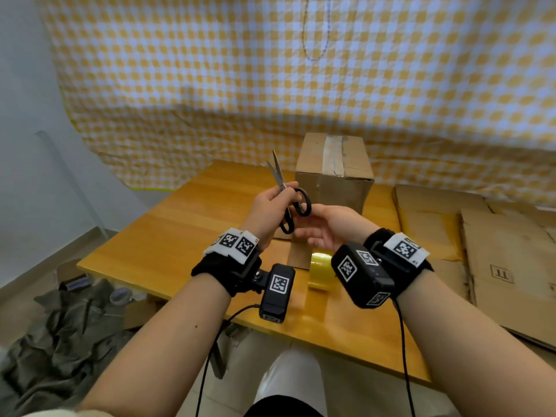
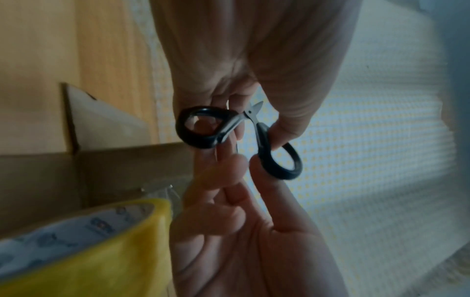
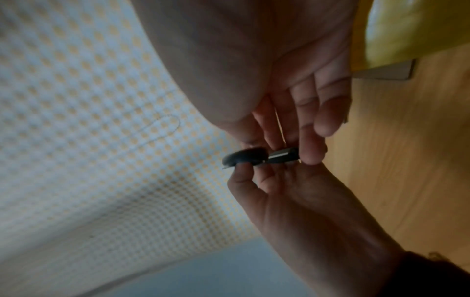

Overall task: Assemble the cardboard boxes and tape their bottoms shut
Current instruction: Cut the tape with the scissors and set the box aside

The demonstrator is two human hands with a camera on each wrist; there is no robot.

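Note:
My left hand (image 1: 267, 206) holds black-handled scissors (image 1: 278, 173) near the pivot, with the blades slightly parted and pointing up. My right hand (image 1: 331, 227) meets them from the right. In the left wrist view its fingertips sit on the handle loops of the scissors (image 2: 264, 148). In the right wrist view the thumb and fingers pinch the scissors (image 3: 246, 156) at the handles. Just behind the hands an assembled cardboard box (image 1: 334, 182) stands on the wooden table (image 1: 180, 242), a clear tape strip (image 1: 334, 152) along its top seam. A yellow tape roll (image 1: 320, 269) lies on the table under my right wrist.
Flattened cardboard sheets (image 1: 496, 251) are stacked on the table's right side. A yellow-checked cloth (image 1: 270, 85) hangs behind the table. On the floor at left lies a heap of dark fabric (image 1: 60, 326) with another tape roll (image 1: 118, 296).

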